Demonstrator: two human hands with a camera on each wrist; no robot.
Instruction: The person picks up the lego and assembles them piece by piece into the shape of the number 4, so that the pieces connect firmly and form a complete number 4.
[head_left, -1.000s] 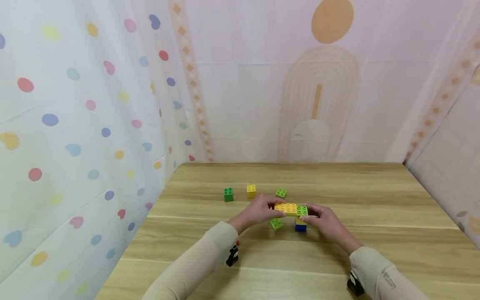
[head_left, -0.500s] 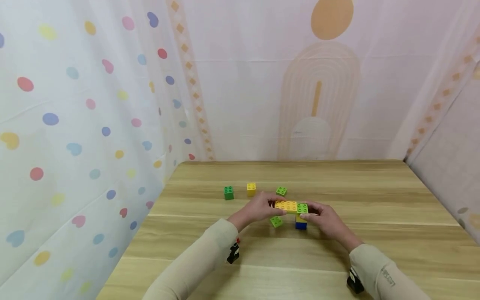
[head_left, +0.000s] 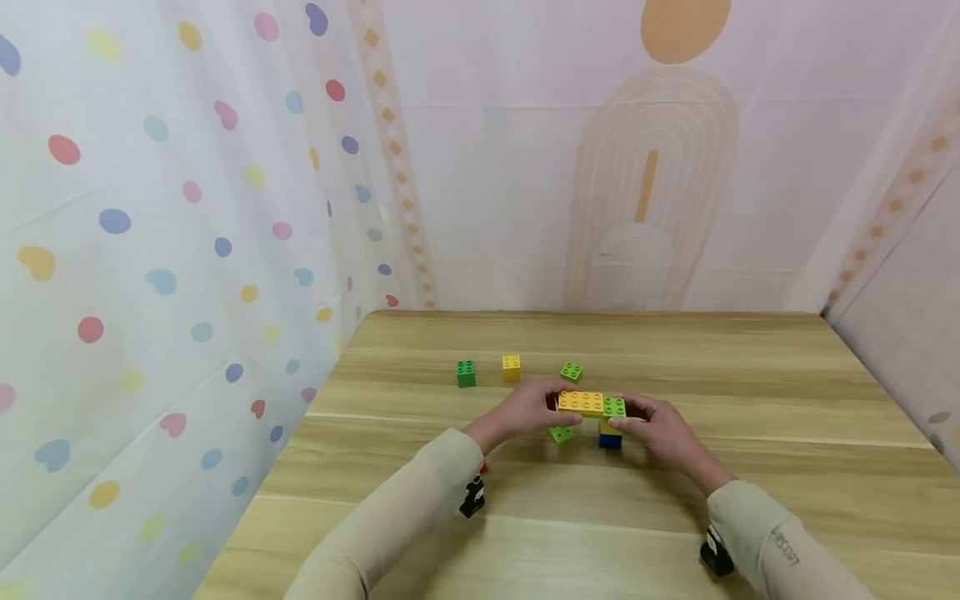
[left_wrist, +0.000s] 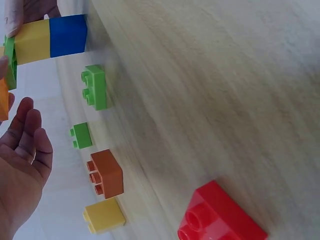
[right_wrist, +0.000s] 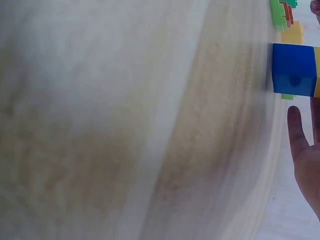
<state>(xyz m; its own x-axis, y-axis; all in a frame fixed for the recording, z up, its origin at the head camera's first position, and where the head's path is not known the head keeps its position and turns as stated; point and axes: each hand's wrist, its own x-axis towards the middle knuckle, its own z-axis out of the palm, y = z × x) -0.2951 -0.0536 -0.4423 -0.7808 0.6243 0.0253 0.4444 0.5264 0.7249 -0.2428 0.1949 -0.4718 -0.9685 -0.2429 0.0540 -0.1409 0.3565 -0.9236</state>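
In the head view a small tower has a blue block at its base and a yellow block above. A lime green piece caps it and reaches left beneath a long orange-yellow brick. My left hand grips the left end of this long brick, thumb in front and fingers behind. At the tower's right side, my right hand pinches the lime green piece between thumb and fingers. The right wrist view shows the blue block close up, with most of the tower out of frame.
Behind the hands lie a dark green block, a yellow block and a lime piece. Another lime piece lies left of the tower. The left wrist view also shows a red brick and an orange-brown brick.
The head view has shifted slightly, so the scene sits a little higher and further right. Both hands keep their grip, with hardly any movement against the tower.
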